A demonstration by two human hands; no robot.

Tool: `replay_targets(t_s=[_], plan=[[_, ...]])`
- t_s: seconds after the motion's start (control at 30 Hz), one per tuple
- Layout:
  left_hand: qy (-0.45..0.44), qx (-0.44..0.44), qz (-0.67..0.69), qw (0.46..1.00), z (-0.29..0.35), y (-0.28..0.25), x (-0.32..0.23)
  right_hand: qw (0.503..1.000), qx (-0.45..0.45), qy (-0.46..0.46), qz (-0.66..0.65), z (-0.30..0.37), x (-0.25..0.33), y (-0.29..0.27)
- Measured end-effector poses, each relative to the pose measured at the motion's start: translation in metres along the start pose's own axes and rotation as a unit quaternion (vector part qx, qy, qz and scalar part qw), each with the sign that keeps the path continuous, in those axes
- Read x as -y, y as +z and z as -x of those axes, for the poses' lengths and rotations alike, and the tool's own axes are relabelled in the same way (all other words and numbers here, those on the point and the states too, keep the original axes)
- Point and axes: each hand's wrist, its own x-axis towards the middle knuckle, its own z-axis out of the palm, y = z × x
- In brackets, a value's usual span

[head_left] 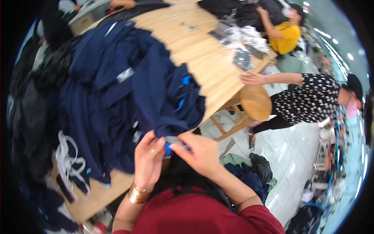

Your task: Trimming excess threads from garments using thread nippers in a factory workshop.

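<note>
Both my hands are in front of my body at the table's near edge, on part of a navy garment (163, 113) from a large pile. My left hand (149, 160) is closed, fingertips pinching the garment's edge near a bright blue patch (167, 148). Thumb and fingers of my right hand (200, 153) press together on the same edge from the other side. Between the hands lies a small greyish piece (171, 139), too blurred to name. A white tag (125, 75) shows on the navy pile.
The wooden table (187, 43) carries the pile, black garments, clear plastic bags (245, 41) and a white cord (70, 160). A round stool (255, 102) stands right of it. A person in a patterned top (311, 93) touches the table; another wears yellow (286, 37). Dark clothes (249, 175) lie on the floor.
</note>
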Motion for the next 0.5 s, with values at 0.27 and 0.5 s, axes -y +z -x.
replay_targets(t_s=[0.27, 0.5], plan=[[0.018, -0.009, -0.014, 1.0, -0.012, -0.004, -0.001, 0.986, 0.049, 0.087, -0.137, -0.011, -0.013, -0.001], [0.089, 0.033, -0.171, 0.981, -0.008, -0.011, -0.017, 0.966, 0.173, 0.01, -0.192, -0.042, -0.016, -0.001]])
